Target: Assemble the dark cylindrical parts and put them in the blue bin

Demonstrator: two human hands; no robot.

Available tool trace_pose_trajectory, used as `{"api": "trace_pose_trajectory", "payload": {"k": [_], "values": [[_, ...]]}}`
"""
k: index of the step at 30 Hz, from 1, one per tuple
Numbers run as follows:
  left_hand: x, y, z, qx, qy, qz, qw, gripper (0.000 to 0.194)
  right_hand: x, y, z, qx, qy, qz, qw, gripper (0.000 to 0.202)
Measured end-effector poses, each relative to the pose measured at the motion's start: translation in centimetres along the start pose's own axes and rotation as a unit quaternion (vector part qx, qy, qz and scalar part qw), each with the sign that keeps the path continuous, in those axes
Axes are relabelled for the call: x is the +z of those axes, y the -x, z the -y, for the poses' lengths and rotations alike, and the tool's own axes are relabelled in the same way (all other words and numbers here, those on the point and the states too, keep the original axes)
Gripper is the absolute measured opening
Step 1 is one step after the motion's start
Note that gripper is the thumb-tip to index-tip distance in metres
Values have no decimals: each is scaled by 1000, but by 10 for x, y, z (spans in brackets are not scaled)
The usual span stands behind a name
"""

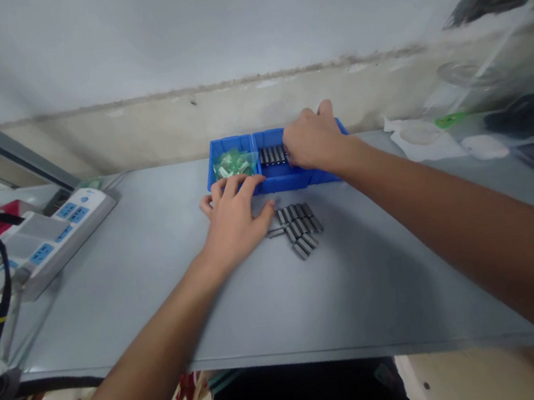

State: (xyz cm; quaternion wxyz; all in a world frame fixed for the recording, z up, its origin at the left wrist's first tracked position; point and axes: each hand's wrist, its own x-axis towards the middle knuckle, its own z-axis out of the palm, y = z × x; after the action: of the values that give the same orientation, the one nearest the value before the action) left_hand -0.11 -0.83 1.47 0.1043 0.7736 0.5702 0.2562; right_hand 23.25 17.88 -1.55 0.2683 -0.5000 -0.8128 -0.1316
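Lying on the grey table (pixel 154 241), a cluster of loose metal cylinders (pixel 302 225) is seen just to the right of the left hand (pixel 236 218), in staggered rows near its thumb. The left hand is held palm down with fingers spread, and its fingertips are placed at the front rim of the left blue bin (pixel 210 168), where green packets (pixel 233 164) are contained. No object can be made out in its grasp. A row of cylinders (pixel 271 155) is stood side by side in the middle blue bin (pixel 283 183), just left of the right hand (pixel 312 138), by which part of that bin is covered. The right hand's fingers are mostly hidden by its back, so whether anything is pinched there cannot be told. Beyond the bins, a pale wall (pixel 140 131) is seen.
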Motion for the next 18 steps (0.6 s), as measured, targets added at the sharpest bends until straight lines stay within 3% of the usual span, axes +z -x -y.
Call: {"api": "trace_pose_trajectory", "payload": {"k": [12,15,18], "values": [[1,3,-1,1,-1,14,1000,42,9,-7,1,26,14,0,1000,67],[3,4,-4,-10,-25,-21,999,44,3,-8,3,25,-9,-15,1000,66],[-1,4,-4,10,-40,-85,996,37,-21,-7,10,45,20,13,999,59]]}}
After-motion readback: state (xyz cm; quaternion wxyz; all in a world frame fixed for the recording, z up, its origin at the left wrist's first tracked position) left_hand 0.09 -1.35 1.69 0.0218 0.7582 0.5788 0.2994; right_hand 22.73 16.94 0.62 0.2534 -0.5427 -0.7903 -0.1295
